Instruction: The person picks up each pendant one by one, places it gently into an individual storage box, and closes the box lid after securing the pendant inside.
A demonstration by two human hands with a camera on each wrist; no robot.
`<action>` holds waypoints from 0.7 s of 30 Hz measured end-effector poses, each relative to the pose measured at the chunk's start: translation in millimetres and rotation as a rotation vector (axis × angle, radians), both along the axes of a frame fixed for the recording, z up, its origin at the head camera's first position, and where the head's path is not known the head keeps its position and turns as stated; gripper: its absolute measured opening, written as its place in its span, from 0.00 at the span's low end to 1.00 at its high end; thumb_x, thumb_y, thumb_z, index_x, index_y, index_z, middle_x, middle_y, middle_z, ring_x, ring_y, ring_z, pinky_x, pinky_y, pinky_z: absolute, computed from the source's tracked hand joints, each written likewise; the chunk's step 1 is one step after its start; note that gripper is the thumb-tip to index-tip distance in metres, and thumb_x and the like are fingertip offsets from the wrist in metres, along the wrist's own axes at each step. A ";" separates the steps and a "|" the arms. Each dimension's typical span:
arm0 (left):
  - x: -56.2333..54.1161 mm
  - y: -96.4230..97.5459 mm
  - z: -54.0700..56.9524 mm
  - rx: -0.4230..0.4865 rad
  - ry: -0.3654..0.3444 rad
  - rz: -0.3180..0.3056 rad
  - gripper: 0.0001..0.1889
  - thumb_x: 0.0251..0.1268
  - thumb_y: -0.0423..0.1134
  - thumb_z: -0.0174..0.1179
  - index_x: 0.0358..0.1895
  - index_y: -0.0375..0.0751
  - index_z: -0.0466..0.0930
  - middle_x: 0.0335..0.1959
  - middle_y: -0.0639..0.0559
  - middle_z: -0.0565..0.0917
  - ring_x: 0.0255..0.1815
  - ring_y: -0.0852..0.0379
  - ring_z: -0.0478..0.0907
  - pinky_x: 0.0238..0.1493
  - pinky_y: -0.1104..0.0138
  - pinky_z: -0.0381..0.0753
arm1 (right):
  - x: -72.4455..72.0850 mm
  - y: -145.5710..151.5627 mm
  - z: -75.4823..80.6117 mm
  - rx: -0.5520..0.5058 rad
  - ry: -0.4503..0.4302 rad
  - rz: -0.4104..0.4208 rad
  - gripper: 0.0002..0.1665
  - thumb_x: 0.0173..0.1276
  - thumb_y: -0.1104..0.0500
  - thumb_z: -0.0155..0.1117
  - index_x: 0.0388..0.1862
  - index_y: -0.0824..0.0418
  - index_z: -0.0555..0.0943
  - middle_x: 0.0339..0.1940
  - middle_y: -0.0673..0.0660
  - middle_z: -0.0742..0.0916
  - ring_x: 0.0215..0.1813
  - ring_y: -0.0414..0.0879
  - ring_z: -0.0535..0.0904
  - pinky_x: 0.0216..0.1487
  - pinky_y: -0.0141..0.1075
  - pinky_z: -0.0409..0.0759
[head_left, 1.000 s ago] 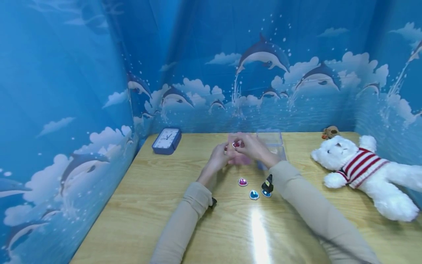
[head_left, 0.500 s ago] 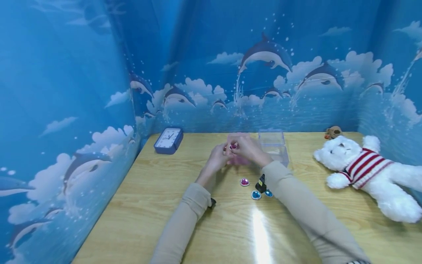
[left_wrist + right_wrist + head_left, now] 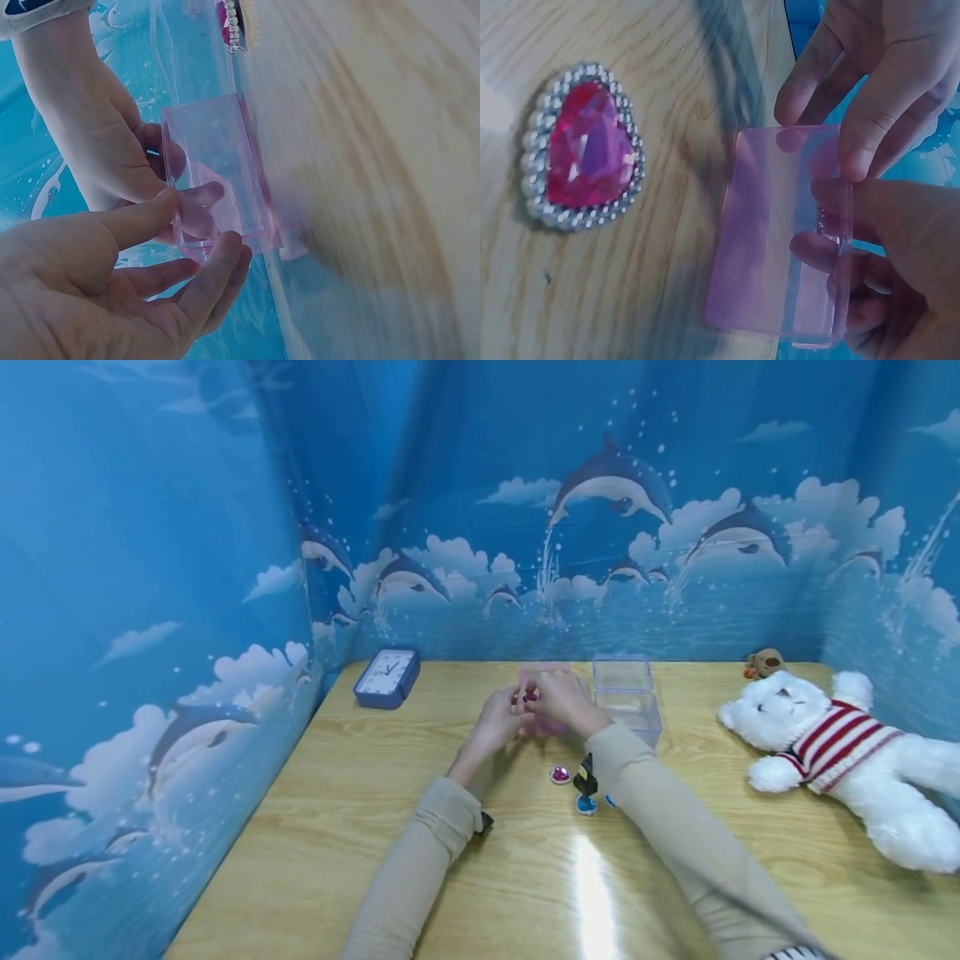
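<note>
In the head view, my left hand (image 3: 498,722) and right hand (image 3: 558,697) meet over a see-through pink plastic box (image 3: 739,232). In the left wrist view, my left thumb and fingers grip the box's near side. My right fingers are at the box's opening, seen partly through its wall. Between them shows a dark red gem (image 3: 530,697), mostly hidden. A pink heart-shaped gem (image 3: 591,154) with a silver beaded rim lies on the table, apart from both hands. Near my right wrist are two blue gems, one blue gem (image 3: 587,807) partly covered by the wrist camera.
A clear bluish box (image 3: 658,731) with its lid raised stands right of the pink box. A blue clock (image 3: 386,679) sits at the back left. A white teddy bear (image 3: 832,743) lies at the right, by a small brown toy (image 3: 763,662). Dolphin-printed curtains surround the table.
My right hand has moved slightly left and lower toward my left hand, bringing the red gem down at the pink box. The right wrist has swung left over the blue gems.
</note>
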State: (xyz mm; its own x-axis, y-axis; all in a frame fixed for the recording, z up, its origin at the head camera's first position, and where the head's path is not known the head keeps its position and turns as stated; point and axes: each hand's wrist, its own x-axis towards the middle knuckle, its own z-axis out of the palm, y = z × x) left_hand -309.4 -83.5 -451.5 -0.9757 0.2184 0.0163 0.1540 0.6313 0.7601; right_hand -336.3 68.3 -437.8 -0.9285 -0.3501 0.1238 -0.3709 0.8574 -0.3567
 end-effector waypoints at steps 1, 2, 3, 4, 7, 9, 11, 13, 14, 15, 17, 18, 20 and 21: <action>-0.2 0.0 0.0 0.004 -0.002 -0.002 0.30 0.71 0.33 0.67 0.74 0.34 0.73 0.63 0.37 0.85 0.55 0.45 0.86 0.51 0.63 0.89 | -0.6 -0.3 -0.1 0.006 -0.009 -0.002 0.07 0.70 0.49 0.75 0.43 0.48 0.90 0.43 0.51 0.93 0.33 0.45 0.79 0.30 0.33 0.74; -0.3 -0.1 -0.2 0.011 -0.003 -0.006 0.29 0.72 0.32 0.67 0.74 0.34 0.73 0.63 0.37 0.86 0.53 0.45 0.87 0.48 0.64 0.89 | -1.1 -0.8 -0.1 0.015 -0.018 -0.005 0.07 0.70 0.49 0.75 0.43 0.48 0.89 0.43 0.51 0.93 0.34 0.45 0.79 0.30 0.34 0.74; -0.4 0.1 -0.4 0.012 -0.003 -0.007 0.29 0.72 0.32 0.67 0.74 0.34 0.73 0.62 0.37 0.86 0.51 0.45 0.87 0.45 0.66 0.89 | -1.5 -1.1 -0.3 0.023 -0.024 -0.009 0.07 0.71 0.49 0.74 0.44 0.48 0.89 0.43 0.51 0.92 0.34 0.46 0.79 0.31 0.34 0.74; -0.4 0.2 -0.6 0.019 -0.006 -0.006 0.29 0.71 0.32 0.67 0.74 0.34 0.73 0.62 0.36 0.86 0.50 0.45 0.88 0.43 0.67 0.89 | -2.0 -1.5 -0.6 0.030 -0.028 -0.009 0.07 0.71 0.50 0.74 0.44 0.49 0.89 0.43 0.51 0.92 0.35 0.46 0.80 0.31 0.35 0.75; -1.1 0.4 -1.5 0.021 -0.005 -0.010 0.30 0.71 0.32 0.67 0.75 0.33 0.72 0.61 0.35 0.86 0.50 0.44 0.88 0.41 0.68 0.89 | -3.3 -2.3 -2.1 0.051 -0.031 -0.003 0.07 0.72 0.51 0.73 0.44 0.50 0.89 0.44 0.52 0.92 0.39 0.48 0.82 0.33 0.36 0.78; -0.9 0.2 -1.5 0.020 -0.004 -0.005 0.31 0.71 0.32 0.67 0.75 0.32 0.71 0.61 0.34 0.86 0.52 0.43 0.88 0.42 0.67 0.90 | -3.9 -3.5 -3.2 0.066 -0.024 0.011 0.06 0.72 0.52 0.72 0.45 0.50 0.89 0.44 0.51 0.92 0.42 0.49 0.84 0.36 0.38 0.80; -0.7 -0.1 -1.9 0.016 0.004 -0.005 0.31 0.71 0.31 0.68 0.74 0.31 0.71 0.60 0.33 0.86 0.53 0.43 0.88 0.45 0.65 0.91 | -3.8 -4.0 -4.3 0.075 -0.011 0.026 0.06 0.73 0.52 0.71 0.44 0.49 0.89 0.44 0.51 0.92 0.43 0.50 0.85 0.36 0.38 0.81; -0.2 -0.2 -1.6 0.010 0.014 -0.002 0.30 0.70 0.31 0.68 0.73 0.30 0.72 0.59 0.33 0.86 0.55 0.42 0.87 0.49 0.63 0.91 | -3.5 -4.5 -4.7 0.084 0.005 0.037 0.04 0.73 0.51 0.71 0.43 0.47 0.90 0.44 0.50 0.93 0.43 0.49 0.86 0.38 0.39 0.82; 0.2 -0.1 -1.3 0.007 0.016 0.001 0.30 0.70 0.31 0.68 0.73 0.30 0.72 0.59 0.33 0.86 0.56 0.42 0.87 0.52 0.62 0.90 | -3.4 -4.3 -5.0 0.087 0.011 0.044 0.04 0.73 0.51 0.71 0.42 0.47 0.90 0.44 0.50 0.93 0.44 0.49 0.86 0.38 0.40 0.82; 0.3 0.1 -1.2 0.003 0.018 0.002 0.30 0.70 0.32 0.68 0.73 0.31 0.73 0.59 0.33 0.86 0.56 0.42 0.87 0.53 0.60 0.90 | -3.1 -4.1 -5.1 0.085 0.015 0.047 0.04 0.73 0.51 0.72 0.41 0.47 0.90 0.44 0.50 0.93 0.44 0.49 0.86 0.39 0.40 0.82; 0.5 0.8 -1.2 -0.007 0.018 0.004 0.30 0.70 0.32 0.69 0.73 0.31 0.73 0.59 0.33 0.86 0.57 0.42 0.87 0.56 0.59 0.89 | -2.3 -3.5 -5.2 0.086 0.022 0.050 0.03 0.71 0.50 0.73 0.40 0.46 0.90 0.44 0.49 0.93 0.44 0.49 0.87 0.40 0.42 0.82; 0.5 1.2 -1.2 -0.010 0.020 0.006 0.30 0.70 0.33 0.69 0.73 0.31 0.73 0.59 0.34 0.86 0.58 0.42 0.86 0.57 0.60 0.89 | -1.9 -3.1 -5.3 0.085 0.021 0.052 0.03 0.71 0.50 0.73 0.39 0.45 0.90 0.44 0.49 0.93 0.45 0.49 0.87 0.40 0.42 0.83; 0.3 2.0 -1.8 -0.008 0.014 0.009 0.31 0.70 0.33 0.69 0.74 0.31 0.72 0.60 0.33 0.86 0.58 0.42 0.87 0.57 0.60 0.89 | -1.3 -2.4 -5.5 0.084 0.023 0.057 0.02 0.70 0.50 0.74 0.39 0.45 0.90 0.44 0.48 0.93 0.45 0.49 0.87 0.42 0.43 0.83; 0.3 2.4 -2.3 -0.006 0.010 0.011 0.31 0.70 0.32 0.69 0.74 0.31 0.72 0.60 0.33 0.86 0.57 0.42 0.87 0.56 0.60 0.89 | -0.9 -2.3 -5.4 0.084 0.022 0.057 0.02 0.69 0.50 0.75 0.39 0.44 0.90 0.44 0.48 0.93 0.45 0.49 0.87 0.43 0.43 0.83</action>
